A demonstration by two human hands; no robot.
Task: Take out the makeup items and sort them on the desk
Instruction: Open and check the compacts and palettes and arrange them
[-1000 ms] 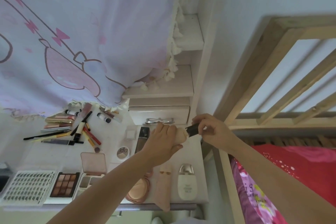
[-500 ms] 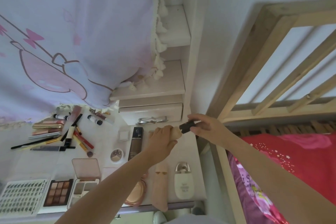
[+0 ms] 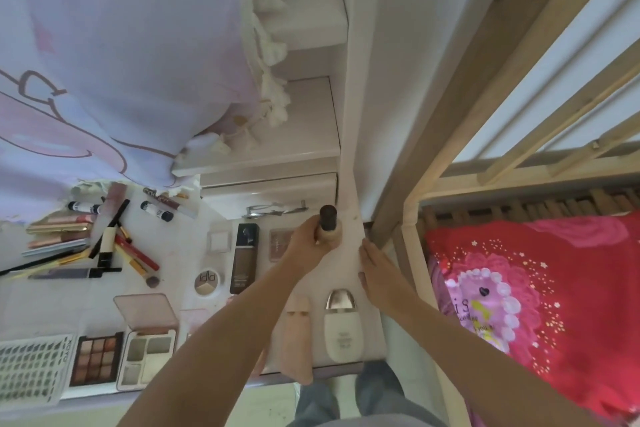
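Foundation bottle (image 3: pixel 328 227): beige body, dark brown cap pointing up, held upright near the back right part of the desk, just in front of the drawer.
Left hand (image 3: pixel 308 246): fingers wrapped round the beige body of the bottle, gripping it from the left side; cap sticks out clear above the fist.
Right hand (image 3: pixel 375 270): lying flat, palm down, fingers stretched out and holding nothing, at the right edge of the desk, just beside the bottle but apart from it.
Desk (image 3: pixel 180 291): white top, crowded with makeup.
Middle row: tall dark foundation bottle (image 3: pixel 244 258) lying flat, a round silver compact (image 3: pixel 206 282) to its left, a small white square pot (image 3: pixel 219 241) behind that.
Front right: white pump bottle (image 3: pixel 343 326) with a metallic cap, lying beside a peach tube (image 3: pixel 296 340) whose end hangs over the desk's front edge.
Front left: eyeshadow palette (image 3: pixel 96 359) of brown shades, an open pink-lidded palette (image 3: pixel 149 347) beside it, a tray of lashes (image 3: pixel 33 369) at the far left.
Back left: a loose heap of pencils, brushes and lip tubes (image 3: pixel 107 243).
Drawer (image 3: pixel 268 192): closed, metal handle facing forward.
Cloth (image 3: pixel 121 55): pale printed fabric hanging over the back of the desk.
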